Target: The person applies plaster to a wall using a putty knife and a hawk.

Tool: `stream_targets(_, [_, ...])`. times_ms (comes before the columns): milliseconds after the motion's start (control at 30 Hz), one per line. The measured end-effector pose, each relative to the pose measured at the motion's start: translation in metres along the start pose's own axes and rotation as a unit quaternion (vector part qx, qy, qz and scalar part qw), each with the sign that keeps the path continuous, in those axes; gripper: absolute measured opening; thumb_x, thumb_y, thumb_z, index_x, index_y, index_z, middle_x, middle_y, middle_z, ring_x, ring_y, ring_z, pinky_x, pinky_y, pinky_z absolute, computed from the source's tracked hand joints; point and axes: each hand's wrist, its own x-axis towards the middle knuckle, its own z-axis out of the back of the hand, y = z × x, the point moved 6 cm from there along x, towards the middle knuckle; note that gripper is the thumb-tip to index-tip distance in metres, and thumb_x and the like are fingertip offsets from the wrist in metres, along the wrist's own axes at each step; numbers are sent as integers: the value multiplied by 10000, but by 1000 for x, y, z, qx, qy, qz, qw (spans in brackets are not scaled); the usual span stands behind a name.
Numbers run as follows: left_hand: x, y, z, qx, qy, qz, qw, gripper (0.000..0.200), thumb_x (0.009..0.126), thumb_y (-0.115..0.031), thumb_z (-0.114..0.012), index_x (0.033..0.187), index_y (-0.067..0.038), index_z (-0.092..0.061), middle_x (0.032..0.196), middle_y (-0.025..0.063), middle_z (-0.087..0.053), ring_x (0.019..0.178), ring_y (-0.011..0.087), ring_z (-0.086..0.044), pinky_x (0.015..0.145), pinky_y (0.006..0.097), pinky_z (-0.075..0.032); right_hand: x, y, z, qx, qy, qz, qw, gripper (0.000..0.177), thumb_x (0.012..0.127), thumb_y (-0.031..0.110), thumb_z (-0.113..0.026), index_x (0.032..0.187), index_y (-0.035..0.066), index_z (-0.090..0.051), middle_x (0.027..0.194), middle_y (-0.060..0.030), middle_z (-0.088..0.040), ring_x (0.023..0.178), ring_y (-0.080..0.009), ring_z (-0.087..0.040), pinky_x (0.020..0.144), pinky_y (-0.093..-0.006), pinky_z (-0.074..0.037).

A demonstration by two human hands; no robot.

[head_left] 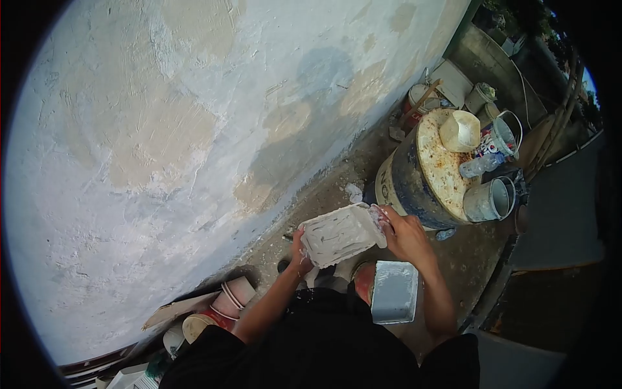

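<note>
A shallow rectangular tray [342, 235], smeared with whitish paste, is held in front of my body. My left hand [300, 251] grips its left edge, with the thumb along the rim. At the opposite end, my right hand [407, 235] is closed against the tray's right side. Its fingers are around a paste-covered piece there, which I cannot make out clearly. Just below my right hand stands a pale grey square container [394, 292], beside a reddish bucket [365, 282] near my legs.
A patchy plastered wall [162, 129] fills the left. On the right, a rusty-topped drum [431, 165] bears a cut plastic container [460, 131], a clear bottle [481, 166] and a grey bucket [487, 200]. Stacked buckets [231, 298] and a board [178, 310] lie along the wall's foot.
</note>
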Motion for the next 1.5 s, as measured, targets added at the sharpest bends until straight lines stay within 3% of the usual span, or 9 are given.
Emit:
stream_targets(267, [17, 19, -30, 2, 0, 31, 1000, 649, 912, -501, -428, 1350, -24, -462, 1315, 170, -550, 1185, 334, -556, 1026, 459, -431, -10, -32, 15, 8, 52, -35, 998, 393, 837, 24, -555, 1223, 97, -540, 725, -232, -615, 758, -434, -593, 743, -509, -439])
stream_targets(467, [19, 35, -39, 39, 13, 11, 999, 668, 890, -496, -432, 1362, -24, -448, 1324, 180, -542, 1190, 346, -552, 1029, 469, -429, -22, -48, 34, -55, 60, -30, 996, 340, 834, 20, -589, 1169, 80, -566, 735, -223, -619, 742, -439, -596, 665, -477, -454])
stream_targets(567, [15, 38, -56, 30, 27, 23, 999, 691, 874, -494, -424, 1381, -24, -422, 1344, 184, -526, 1202, 356, -542, 1036, 481, -423, -26, -66, 40, 30, 38, 9, 999, 360, 836, 35, -596, 1194, 55, -562, 781, -231, -630, 733, -411, -619, 667, -439, -473])
stream_targets(667, [11, 42, -65, 52, 15, 33, 998, 720, 856, -503, -407, 1396, -27, -407, 1366, 187, -506, 1216, 368, -527, 1043, 495, -410, -33, -82, 40, 137, 65, -74, 986, 420, 830, 71, -588, 1249, 94, -568, 865, -190, -655, 743, -381, -597, 686, -432, -464])
stream_targets(867, [16, 50, -69, 47, 51, 32, 997, 727, 862, -498, -388, 1408, -19, -377, 1377, 196, -490, 1228, 361, -522, 1042, 491, -418, -49, -117, 29, 130, 7, -118, 984, 380, 828, 116, -637, 1197, 36, -590, 783, -196, -624, 619, -293, -570, 622, -393, -448])
stream_targets(967, [15, 53, -71, 48, 47, 34, 997, 733, 864, -504, -384, 1407, -12, -378, 1373, 196, -494, 1225, 358, -525, 1043, 486, -418, -54, -133, 16, 152, 16, -106, 982, 356, 868, 91, -643, 1201, -9, -563, 719, -53, -572, 616, -105, -510, 578, -291, -442])
stream_targets(1067, [13, 53, -74, 69, 42, 28, 996, 740, 864, -511, -379, 1407, -8, -378, 1374, 198, -494, 1223, 358, -527, 1048, 481, -415, -52, -127, 19, 144, 45, -125, 981, 349, 874, 82, -641, 1198, -14, -556, 719, -30, -558, 624, -74, -495, 566, -264, -431])
stream_targets(1167, [10, 51, -79, 81, 31, 22, 996, 746, 865, -518, -377, 1409, -7, -376, 1378, 201, -491, 1225, 360, -526, 1052, 479, -410, -54, -132, 16, 241, 1, -159, 957, 337, 826, 100, -650, 1141, -2, -588, 733, -156, -583, 607, -230, -538, 599, -342, -443])
stream_targets(1500, [7, 47, -83, 78, 48, 35, 995, 737, 871, -500, -393, 1411, 3, -376, 1383, 209, -485, 1230, 358, -524, 1058, 472, -406, -46, -114, 28, 184, 73, -73, 978, 319, 837, 26, -606, 1151, -14, -566, 744, -37, -590, 638, -88, -514, 577, -274, -435])
